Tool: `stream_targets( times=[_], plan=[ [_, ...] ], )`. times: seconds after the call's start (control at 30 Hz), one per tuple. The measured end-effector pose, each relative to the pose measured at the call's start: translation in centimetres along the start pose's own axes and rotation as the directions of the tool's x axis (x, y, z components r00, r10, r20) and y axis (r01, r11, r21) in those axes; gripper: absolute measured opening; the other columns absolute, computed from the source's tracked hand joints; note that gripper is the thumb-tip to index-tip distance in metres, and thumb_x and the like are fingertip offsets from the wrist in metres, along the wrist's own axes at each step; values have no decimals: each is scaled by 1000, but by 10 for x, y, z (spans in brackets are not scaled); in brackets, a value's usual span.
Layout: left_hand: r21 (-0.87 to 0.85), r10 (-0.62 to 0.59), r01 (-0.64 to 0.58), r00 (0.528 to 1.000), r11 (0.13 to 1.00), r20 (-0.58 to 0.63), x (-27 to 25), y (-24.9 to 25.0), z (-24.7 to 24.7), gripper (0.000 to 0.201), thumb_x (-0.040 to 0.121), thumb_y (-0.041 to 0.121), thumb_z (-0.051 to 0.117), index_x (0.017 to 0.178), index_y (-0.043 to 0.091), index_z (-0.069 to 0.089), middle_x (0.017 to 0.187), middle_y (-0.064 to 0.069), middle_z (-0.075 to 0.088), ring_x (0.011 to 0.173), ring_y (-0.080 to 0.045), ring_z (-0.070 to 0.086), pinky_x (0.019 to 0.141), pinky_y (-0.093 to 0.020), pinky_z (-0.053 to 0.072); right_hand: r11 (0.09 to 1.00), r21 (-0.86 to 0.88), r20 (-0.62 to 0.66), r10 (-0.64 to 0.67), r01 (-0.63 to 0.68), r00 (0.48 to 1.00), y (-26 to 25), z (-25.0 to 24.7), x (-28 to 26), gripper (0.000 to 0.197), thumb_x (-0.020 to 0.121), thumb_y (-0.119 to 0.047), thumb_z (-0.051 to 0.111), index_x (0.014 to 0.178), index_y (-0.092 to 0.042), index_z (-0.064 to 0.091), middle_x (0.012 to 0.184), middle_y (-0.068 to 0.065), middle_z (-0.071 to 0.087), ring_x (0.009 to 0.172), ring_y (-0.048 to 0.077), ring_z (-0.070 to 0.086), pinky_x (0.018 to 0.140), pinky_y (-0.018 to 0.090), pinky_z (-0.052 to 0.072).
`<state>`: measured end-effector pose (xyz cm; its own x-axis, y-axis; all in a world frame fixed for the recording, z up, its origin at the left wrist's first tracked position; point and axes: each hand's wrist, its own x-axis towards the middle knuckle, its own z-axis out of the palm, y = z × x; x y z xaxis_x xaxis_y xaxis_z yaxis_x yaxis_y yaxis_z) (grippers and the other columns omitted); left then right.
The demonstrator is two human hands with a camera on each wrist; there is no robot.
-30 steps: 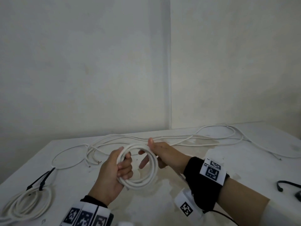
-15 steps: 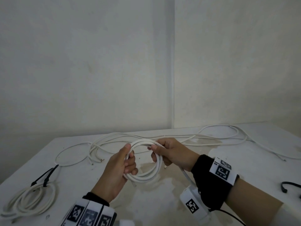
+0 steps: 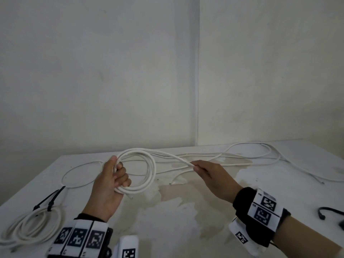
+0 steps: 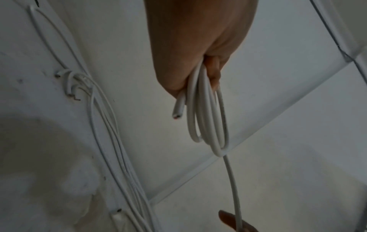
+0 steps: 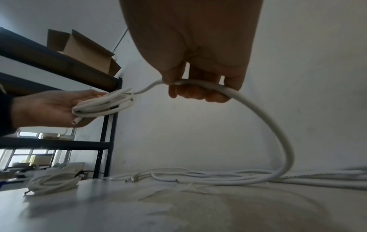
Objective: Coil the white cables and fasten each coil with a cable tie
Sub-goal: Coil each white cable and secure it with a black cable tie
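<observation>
Plainly the cable (image 3: pixel 175 158) is light and springy rather than limp: in the left hand (image 3: pixel 109 183), whose grip is closed round the near side of the coil (image 3: pixel 149 168), the loops stand up off the bench (image 3: pixel 186 220) and would likely spring open if that hold eased, so the bunched side is the place to hold it. From the coil's top the free run points right, its long axis nearly level, into the right hand (image 3: pixel 212 175), which pinches it before it droops to the bench.
</observation>
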<state>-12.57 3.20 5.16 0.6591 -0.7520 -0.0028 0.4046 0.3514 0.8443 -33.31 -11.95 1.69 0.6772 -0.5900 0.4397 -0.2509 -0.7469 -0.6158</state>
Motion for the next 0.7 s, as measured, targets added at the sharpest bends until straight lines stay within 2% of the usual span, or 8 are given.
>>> stream_targets(
  times=[0.1, 0.17, 0.27, 0.43, 0.53, 0.6, 0.63, 0.7],
  plan=[
    [7, 7, -7, 1000, 1000, -10, 1, 2, -3, 36, 97, 29, 39, 64, 14, 38, 37, 10, 27, 29, -3, 24, 33, -14, 28, 991, -130, -83, -43, 32, 996, 1, 4, -1, 27, 98, -31, 36, 112, -17, 54, 65, -12, 48, 58, 8, 48, 54, 13, 34],
    [12, 17, -17, 1000, 1000, -16, 3, 2, -4, 36, 97, 29, 39, 64, 14, 38, 37, 9, 27, 29, -3, 24, 33, -14, 29, 932, -319, -140, -224, 170, 964, 0, 8, -3, 32, 93, -37, 34, 98, -16, 58, 73, -8, 59, 60, 18, 58, 49, 18, 38],
    [21, 31, -31, 999, 999, -29, 5, 3, -5, 36, 97, 29, 39, 64, 14, 39, 37, 9, 28, 29, -3, 24, 33, -14, 29, 768, -514, -13, -452, 382, 892, -4, 14, -5, 12, 85, -31, 42, 83, -22, 49, 68, -6, 59, 52, 15, 58, 38, 18, 37],
    [26, 63, -62, 996, 998, -61, 8, 3, 2, 36, 98, 26, 39, 64, 15, 38, 37, 10, 28, 30, -3, 24, 34, -12, 28, 558, -595, 145, -634, 578, 760, -29, 24, -9, 8, 84, -27, 43, 81, -20, 45, 67, -5, 56, 51, 12, 51, 38, 19, 25],
    [98, 96, -89, 992, 991, -79, 4, -3, 11, 35, 97, 25, 39, 64, 15, 38, 37, 11, 29, 30, -3, 25, 35, -12, 28, 483, -633, 183, -665, 605, 724, -45, 34, -12, 11, 84, -23, 50, 79, -17, 42, 67, -4, 53, 50, 12, 47, 41, 21, 21],
    [167, 116, -100, 989, 981, -90, 0, -8, 17, 34, 97, 25, 40, 65, 15, 39, 37, 11, 30, 31, -3, 26, 36, -15, 29, 455, -648, 227, -650, 611, 725, -51, 41, -13, 10, 76, -17, 61, 75, -17, 51, 66, -4, 53, 50, 12, 46, 41, 22, 21],
    [207, 126, -104, 987, 973, -97, -1, -10, 20, 33, 97, 24, 41, 65, 15, 39, 38, 11, 30, 32, -3, 26, 38, -17, 30, 439, -657, 247, -643, 613, 725, -53, 44, -13, 7, 75, -12, 58, 72, -18, 57, 66, -5, 53, 50, 11, 46, 41, 22, 23],
    [258, 140, -109, 984, 960, -107, -4, -12, 25, 34, 97, 24, 41, 64, 14, 40, 38, 11, 30, 32, -3, 27, 41, -19, 30, 398, -666, 286, -645, 631, 709, -58, 52, -13, 23, 75, -7, 42, 68, -20, 60, 66, -6, 53, 52, 10, 46, 43, 21, 28]
  ],
)
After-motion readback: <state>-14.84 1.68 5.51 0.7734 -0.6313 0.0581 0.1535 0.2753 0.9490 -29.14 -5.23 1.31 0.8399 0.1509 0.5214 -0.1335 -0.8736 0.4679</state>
